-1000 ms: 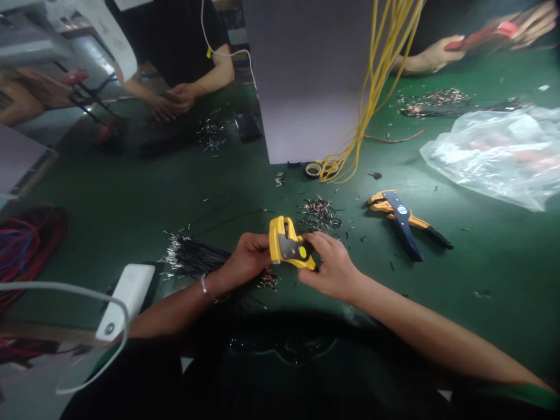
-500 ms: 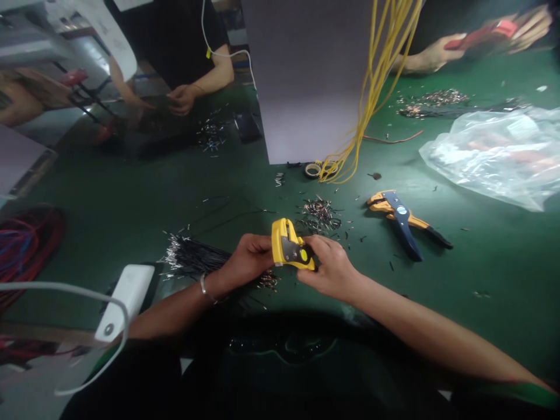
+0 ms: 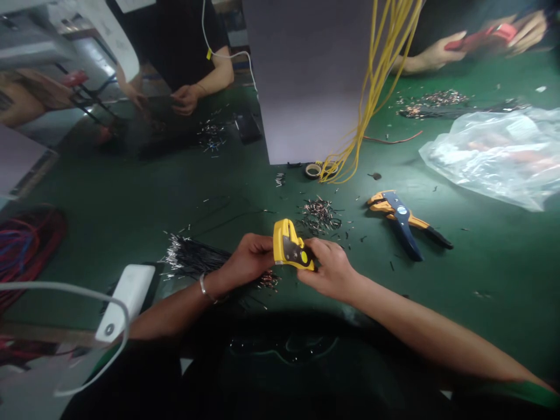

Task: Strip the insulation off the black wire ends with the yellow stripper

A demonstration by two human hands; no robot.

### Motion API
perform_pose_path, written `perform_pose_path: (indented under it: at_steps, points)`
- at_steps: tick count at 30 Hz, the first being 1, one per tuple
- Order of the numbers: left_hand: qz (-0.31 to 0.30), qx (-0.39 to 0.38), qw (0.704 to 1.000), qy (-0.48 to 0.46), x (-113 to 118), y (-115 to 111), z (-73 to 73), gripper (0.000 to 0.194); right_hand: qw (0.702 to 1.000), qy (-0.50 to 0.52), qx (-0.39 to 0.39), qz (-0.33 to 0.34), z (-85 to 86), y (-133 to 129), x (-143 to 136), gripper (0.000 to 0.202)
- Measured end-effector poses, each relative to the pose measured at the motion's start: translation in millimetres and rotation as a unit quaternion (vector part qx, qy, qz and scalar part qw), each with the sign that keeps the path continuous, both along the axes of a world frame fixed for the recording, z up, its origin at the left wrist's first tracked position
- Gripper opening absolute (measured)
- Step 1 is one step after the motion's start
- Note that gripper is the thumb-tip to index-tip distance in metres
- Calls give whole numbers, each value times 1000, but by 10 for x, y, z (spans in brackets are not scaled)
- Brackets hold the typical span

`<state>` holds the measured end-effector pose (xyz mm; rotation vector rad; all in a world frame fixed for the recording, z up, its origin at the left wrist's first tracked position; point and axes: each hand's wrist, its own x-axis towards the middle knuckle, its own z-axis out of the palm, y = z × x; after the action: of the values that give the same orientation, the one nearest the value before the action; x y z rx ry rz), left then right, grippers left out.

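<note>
My right hand (image 3: 326, 265) is closed round the handles of a yellow and black hand tool (image 3: 291, 248). My left hand (image 3: 250, 256) is pinched at the left side of the tool's head; what its fingertips hold is hidden. Behind and below my left wrist lies a bundle of black wires (image 3: 196, 256) with bare silvery ends at the left. Copper-coloured ends (image 3: 268, 280) show just under my left hand. A heap of short black and copper scraps (image 3: 321, 214) lies beyond the tool.
Blue and orange pliers (image 3: 400, 219) lie to the right, before a clear plastic bag (image 3: 499, 154). Yellow wires (image 3: 367, 116) hang beside a grey panel (image 3: 310, 87). A white device (image 3: 125, 300) lies left. Other people's hands (image 3: 186, 99) are across the table.
The head of the yellow tool has shifted very slightly to the right and its jaws look a little closer together. Across the table, a person's hands have moved slightly.
</note>
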<state>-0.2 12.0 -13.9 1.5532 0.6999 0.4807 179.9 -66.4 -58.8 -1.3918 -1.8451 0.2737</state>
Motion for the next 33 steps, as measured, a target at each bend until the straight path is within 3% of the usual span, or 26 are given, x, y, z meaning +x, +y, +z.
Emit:
perform_pose_path:
  at_steps: [7,15,24,27,30,33]
  points:
    - [-13,8,1000,6,-26,17,-70,17,1000,-10,22,12,9,-21,-2,17]
    - [-22,28,999,26,-11,19,-17,17,1000,-9,-1,12,-19,-13,7,18]
    - [-27,28,997,66,-11,39,-55,21,999,46,-5,26,-89,-42,-36,34]
    - [1,20,997,78,7,27,-20,19,997,66,-2,34,-92,-78,-36,38]
    - [48,21,993,106,27,21,20,18,991,114,-67,-4,-54,-86,-4,37]
    - [84,44,985,142,40,29,23,17,957,233,-167,-39,13,-50,62,33]
